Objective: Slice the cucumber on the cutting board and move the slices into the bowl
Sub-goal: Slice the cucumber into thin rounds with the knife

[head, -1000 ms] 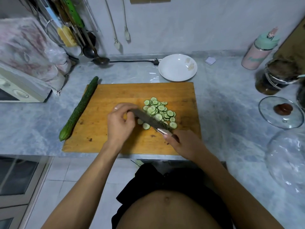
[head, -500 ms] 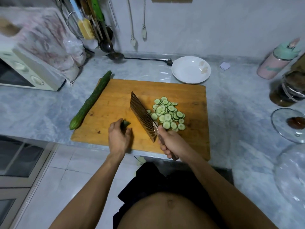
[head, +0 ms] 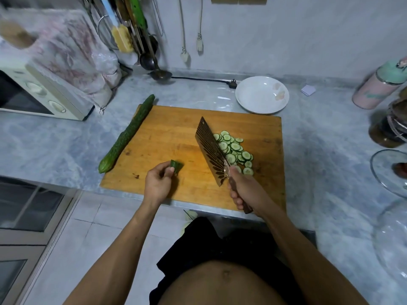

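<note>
Head view: my left hand (head: 157, 183) is pinching the cucumber end stub (head: 176, 166), now lifted clear of the blade it was pressed against a second ago. My right hand (head: 244, 188) is gripping the cleaver (head: 210, 148), blade tipped up beside the slices (head: 234, 150) on the cutting board (head: 167, 139). This cucumber looks finished. Slices are awaiting transfer to the empty bowl (head: 262, 94), far right. A whole cucumber (head: 126, 134) is lying along the board's left edge.

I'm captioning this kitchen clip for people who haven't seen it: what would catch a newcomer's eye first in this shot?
Probably the broad cleaver, held by the right hand with its blade standing against a heap of cucumber slices on the right half of the wooden cutting board. Next, the left hand pinching a small cucumber end piece over the board's near edge. A whole cucumber lies along the board's left edge, and the white bowl behind the board holds no slices.
</note>
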A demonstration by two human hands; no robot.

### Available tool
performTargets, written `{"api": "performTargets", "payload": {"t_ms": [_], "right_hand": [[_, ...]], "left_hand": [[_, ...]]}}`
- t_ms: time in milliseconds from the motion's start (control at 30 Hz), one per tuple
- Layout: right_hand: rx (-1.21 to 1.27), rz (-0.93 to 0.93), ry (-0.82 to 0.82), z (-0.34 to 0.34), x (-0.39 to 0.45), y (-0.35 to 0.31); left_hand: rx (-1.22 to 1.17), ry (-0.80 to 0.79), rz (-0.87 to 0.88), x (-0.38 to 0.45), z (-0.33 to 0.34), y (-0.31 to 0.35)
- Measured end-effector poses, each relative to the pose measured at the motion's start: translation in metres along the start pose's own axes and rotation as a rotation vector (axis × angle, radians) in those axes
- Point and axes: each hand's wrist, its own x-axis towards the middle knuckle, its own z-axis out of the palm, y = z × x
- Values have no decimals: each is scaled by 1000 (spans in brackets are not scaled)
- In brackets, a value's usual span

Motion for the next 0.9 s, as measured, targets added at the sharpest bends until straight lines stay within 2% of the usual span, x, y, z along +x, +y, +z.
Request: {"api": "performTargets", "payload": {"t_ms": [100, 267, 367, 500, 800, 900], "right_hand": [[-68, -61, -7, 8, -6, -5], [-239, -170, 31, 20, -17, -12], [-320, -192, 13, 23, -21, -14], [-380, -182, 5, 28, -21, -13], [-436, -202, 2, 29, -28, -10], [-495, -243, 20, 27, -34, -11]], "left_hand": [[-5, 22, 33, -1, -3, 1], [180, 19, 185, 2, 1, 2], [235, 3, 262, 2, 13, 1], [386, 66, 356, 2, 22, -7], [372, 46, 528, -14, 26, -20], [359, 49, 524, -14, 29, -25]]}}
